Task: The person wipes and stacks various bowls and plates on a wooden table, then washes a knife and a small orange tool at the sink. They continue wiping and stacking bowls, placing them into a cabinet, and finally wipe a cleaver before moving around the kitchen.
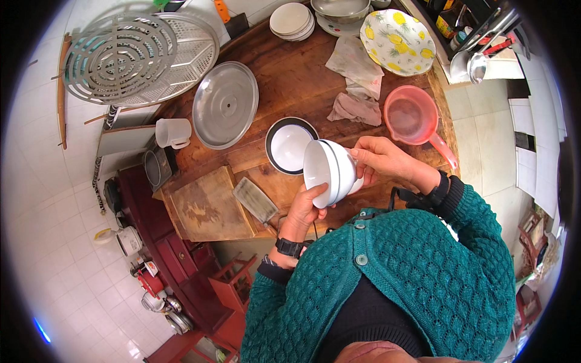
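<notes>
My left hand (305,208) grips the rim side of a nested stack of white bowls (333,174), thumb inside the nearest bowl. The stack is tilted on its side, its opening facing left, held above the wooden table. At the other end, my right hand (379,159) holds the bowls near their base, where part of another white piece shows below the fingers. Just behind the stack a white bowl with a dark rim band (290,146) stands on the table, partly hidden by the held bowls.
A pink plastic ladle (412,115) lies right of crumpled cloths (356,109). At the back are stacked white bowls (292,20) and a lemon-patterned plate (398,41). Leftward are a metal lid (225,105), a plastic jug (173,133), a cutting board (206,208) and a cleaver (255,199).
</notes>
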### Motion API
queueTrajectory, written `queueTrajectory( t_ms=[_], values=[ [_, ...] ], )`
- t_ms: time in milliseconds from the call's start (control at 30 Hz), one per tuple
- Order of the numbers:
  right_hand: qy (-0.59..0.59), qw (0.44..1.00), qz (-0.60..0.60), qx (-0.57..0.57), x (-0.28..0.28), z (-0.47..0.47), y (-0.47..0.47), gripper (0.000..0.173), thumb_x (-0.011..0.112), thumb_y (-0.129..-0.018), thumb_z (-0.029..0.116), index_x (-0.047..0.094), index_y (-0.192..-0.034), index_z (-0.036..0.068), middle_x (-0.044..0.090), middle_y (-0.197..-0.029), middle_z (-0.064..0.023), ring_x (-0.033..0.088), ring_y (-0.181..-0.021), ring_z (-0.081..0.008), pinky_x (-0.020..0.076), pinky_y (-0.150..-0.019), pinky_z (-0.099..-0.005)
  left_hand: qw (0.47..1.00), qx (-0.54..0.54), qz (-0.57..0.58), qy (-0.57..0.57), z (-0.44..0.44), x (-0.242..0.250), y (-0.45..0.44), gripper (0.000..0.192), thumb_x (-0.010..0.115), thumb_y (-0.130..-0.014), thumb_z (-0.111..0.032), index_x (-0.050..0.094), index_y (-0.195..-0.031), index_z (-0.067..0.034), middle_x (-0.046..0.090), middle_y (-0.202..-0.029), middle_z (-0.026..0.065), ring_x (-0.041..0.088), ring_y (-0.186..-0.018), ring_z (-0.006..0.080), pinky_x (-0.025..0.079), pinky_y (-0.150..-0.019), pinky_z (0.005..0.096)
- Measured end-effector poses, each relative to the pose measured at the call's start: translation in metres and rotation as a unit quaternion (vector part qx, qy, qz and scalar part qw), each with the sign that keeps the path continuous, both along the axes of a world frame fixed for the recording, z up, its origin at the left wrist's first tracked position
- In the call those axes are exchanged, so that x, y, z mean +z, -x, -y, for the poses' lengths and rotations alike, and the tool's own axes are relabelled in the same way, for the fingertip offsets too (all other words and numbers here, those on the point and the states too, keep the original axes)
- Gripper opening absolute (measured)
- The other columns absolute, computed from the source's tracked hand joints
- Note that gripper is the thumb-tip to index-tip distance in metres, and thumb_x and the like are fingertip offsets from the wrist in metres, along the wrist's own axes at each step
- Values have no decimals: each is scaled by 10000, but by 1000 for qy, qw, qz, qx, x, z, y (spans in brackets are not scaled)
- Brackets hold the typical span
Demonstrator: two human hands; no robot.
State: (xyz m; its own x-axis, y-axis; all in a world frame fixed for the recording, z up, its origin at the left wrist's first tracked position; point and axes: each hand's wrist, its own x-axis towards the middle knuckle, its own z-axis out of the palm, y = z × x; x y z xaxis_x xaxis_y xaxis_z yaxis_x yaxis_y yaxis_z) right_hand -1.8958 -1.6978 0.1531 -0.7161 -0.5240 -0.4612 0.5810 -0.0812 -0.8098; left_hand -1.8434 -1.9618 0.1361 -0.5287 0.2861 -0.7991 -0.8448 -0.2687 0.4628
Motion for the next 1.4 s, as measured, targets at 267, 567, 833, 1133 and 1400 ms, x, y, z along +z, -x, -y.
queueTrajectory(
  t_ms=[267, 567, 833, 1133, 1400],
  values=[
    [-126, 971, -202, 30, -29, 0, -26, 544, 477, -1012, 445, 599, -950, -81, 652, -773, -241, 674, -705, -351, 529, -639, -418, 996, 6, -41, 84, -12, -28, -30, 318, 614, -951, -231, 514, -1158, -11, 630, -712, 121, 534, -386, 194, 414, -284, 292],
    [-180, 921, -344, 36, -16, -8, -43, 455, 577, -943, 413, 607, -1161, 15, 666, -875, -251, 664, -807, -431, 523, -727, -483, 990, 58, -86, 91, -29, -34, -50, 360, 592, -985, -293, 512, -1175, 3, 641, -755, 126, 536, -387, 169, 401, -273, 266],
    [-135, 842, -518, -62, -13, -8, -45, 508, 737, -824, 268, 602, -1289, 113, 547, -1314, -182, 564, -1114, -362, 511, -867, -435, 985, 83, -116, 94, -40, -32, -45, 342, 573, -995, -298, 520, -1163, -5, 648, -788, 123, 577, -454, 190, 413, -284, 283],
    [-124, 858, -489, -100, -33, 4, -54, 421, 712, -835, 128, 642, -1247, 80, 533, -1372, -176, 548, -1128, -335, 444, -972, -433, 981, 99, -121, 112, -42, -41, -46, 296, 549, -1004, -250, 522, -1152, 5, 650, -780, 134, 565, -428, 192, 420, -289, 288],
    [-72, 906, -403, -104, -40, 9, -54, 402, 764, -780, 85, 679, -1172, 65, 585, -1320, -136, 535, -1205, -310, 414, -1033, -418, 981, 104, -122, 112, -36, -49, -49, 307, 567, -997, -262, 530, -1143, 6, 650, -774, 134, 558, -414, 192, 424, -289, 287]
  ],
)
